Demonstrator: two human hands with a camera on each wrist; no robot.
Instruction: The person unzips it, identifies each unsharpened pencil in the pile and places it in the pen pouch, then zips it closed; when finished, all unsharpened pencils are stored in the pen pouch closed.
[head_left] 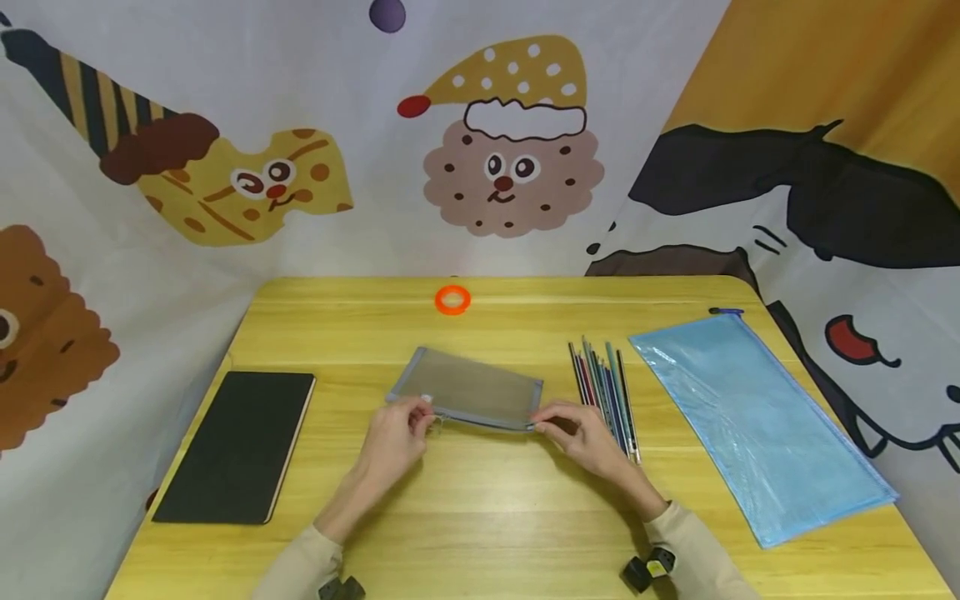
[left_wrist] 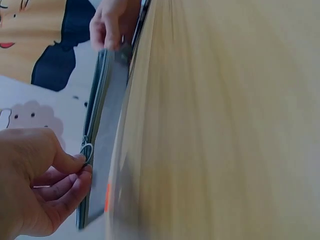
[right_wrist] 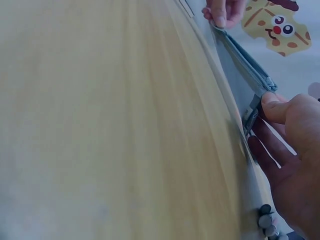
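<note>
Head view: a yellow wood-grain table [head_left: 480, 525] with rounded far corners, backed by a pale printed cloth [head_left: 375, 75]; positions are given relative to the grey pouch [head_left: 472, 387], which lies near the middle of the tabletop. At far left of the pouch, the cloth bears a brown biscuit figure [head_left: 45, 342]. On the table, well to the pouch's left, lies a black notebook [head_left: 236, 450], closed, with pale page edges towards the pouch. Beyond the pouch to the left, the cloth shows a yellow cheese figure [head_left: 247, 192] in a striped hat.

The left hand [head_left: 397, 433] pinches the pouch's near edge towards its left end, thumb against fingers, where a pale loop [left_wrist: 87, 152] hangs at the zip. The pouch is tilted, its zipped edge nearest the person; whether its far edge touches the table cannot be told. Behind the pouch lies an orange ring [head_left: 452, 312], and above that a pinkish biscuit figure [head_left: 513, 187] in a dotted hat. The right hand [head_left: 588, 437] pinches the pouch's near right corner.

Just right of the pouch lies a bundle of pencils [head_left: 603, 392], partly behind the right hand. Farther right of the pouch lies a blue, glossy folder [head_left: 757, 425], set obliquely; beyond it, the cloth carries black, white and orange areas.
</note>
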